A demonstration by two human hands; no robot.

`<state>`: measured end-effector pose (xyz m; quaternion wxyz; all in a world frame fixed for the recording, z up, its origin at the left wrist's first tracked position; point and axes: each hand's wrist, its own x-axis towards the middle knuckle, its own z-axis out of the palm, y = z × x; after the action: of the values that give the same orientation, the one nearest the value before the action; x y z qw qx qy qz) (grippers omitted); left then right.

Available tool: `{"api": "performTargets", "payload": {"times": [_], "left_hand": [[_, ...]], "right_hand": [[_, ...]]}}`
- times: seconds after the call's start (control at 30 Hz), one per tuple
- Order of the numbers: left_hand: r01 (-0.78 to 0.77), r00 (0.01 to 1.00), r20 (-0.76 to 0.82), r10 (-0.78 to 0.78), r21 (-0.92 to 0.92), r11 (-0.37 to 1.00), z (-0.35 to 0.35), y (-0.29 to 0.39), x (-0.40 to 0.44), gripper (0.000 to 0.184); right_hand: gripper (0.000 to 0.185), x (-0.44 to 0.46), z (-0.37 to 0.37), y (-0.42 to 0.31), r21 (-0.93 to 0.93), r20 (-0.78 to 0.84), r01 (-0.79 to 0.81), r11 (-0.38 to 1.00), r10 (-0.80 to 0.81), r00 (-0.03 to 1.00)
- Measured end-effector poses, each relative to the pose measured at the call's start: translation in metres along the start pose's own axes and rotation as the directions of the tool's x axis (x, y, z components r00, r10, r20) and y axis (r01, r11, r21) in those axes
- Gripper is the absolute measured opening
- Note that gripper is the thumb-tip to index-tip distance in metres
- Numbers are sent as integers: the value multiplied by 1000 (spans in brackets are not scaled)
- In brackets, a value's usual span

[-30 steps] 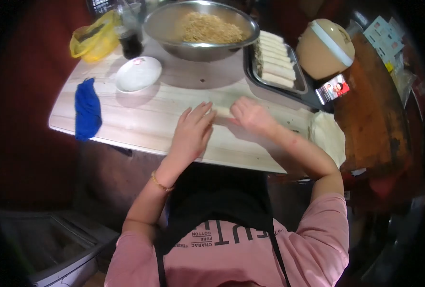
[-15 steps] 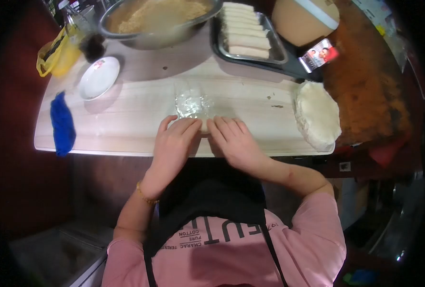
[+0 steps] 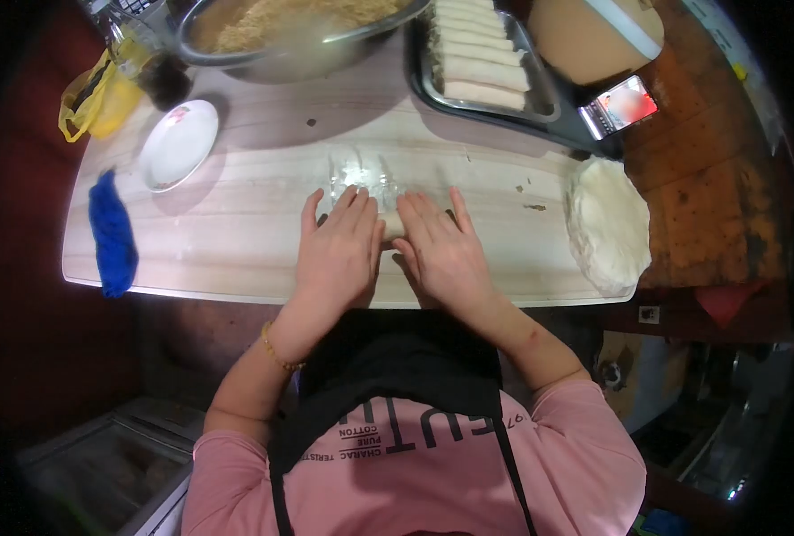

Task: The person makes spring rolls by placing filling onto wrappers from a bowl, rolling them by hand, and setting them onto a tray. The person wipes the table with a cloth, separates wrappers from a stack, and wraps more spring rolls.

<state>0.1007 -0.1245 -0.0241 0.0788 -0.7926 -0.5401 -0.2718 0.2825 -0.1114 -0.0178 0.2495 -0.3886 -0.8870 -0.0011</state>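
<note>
My left hand (image 3: 341, 241) and my right hand (image 3: 440, 243) lie side by side, palms down, near the table's front edge. Under them is a pale spring roll (image 3: 391, 227), visible only in the gap between the hands. Both sets of fingers are stretched out flat over it rather than wrapped round it. Just beyond my fingertips the table has a shiny patch (image 3: 361, 171); whether it is wet or a thin film, I cannot tell. To the right sits a round stack of pale wrappers (image 3: 609, 228).
At the back are a metal bowl of shredded filling (image 3: 289, 61), a metal tray (image 3: 544, 105) of finished rolls (image 3: 482, 67), and a tan bucket (image 3: 584, 40). A phone (image 3: 625, 105) leans by the tray. Leftward lie a white plate (image 3: 180, 146) and a blue cloth (image 3: 113, 234).
My hands have slid slightly forward and flattened, fingers reaching farther over the roll. The shiny patch ahead of them shows less. The camera view has shifted a little.
</note>
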Motion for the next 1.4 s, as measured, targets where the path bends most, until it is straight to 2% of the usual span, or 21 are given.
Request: {"api": "performTargets", "payload": {"times": [0.23,0.4,0.53,1.4], "left_hand": [[6,999,36,-6,-10,1000,5,0,4,31],[90,981,174,-84,-23,996,2,3,5,36],[69,986,153,-61,-44,997,6,0,2,35],[47,994,99,-44,-35,998,7,1,1,35]], "right_hand": [[66,-2,2,0,80,67,-75,994,70,995],[76,-5,2,1,57,61,-83,995,80,995],[80,-5,3,0,114,60,-83,990,76,995],[82,-4,2,-2,118,57,-83,990,76,995]]}}
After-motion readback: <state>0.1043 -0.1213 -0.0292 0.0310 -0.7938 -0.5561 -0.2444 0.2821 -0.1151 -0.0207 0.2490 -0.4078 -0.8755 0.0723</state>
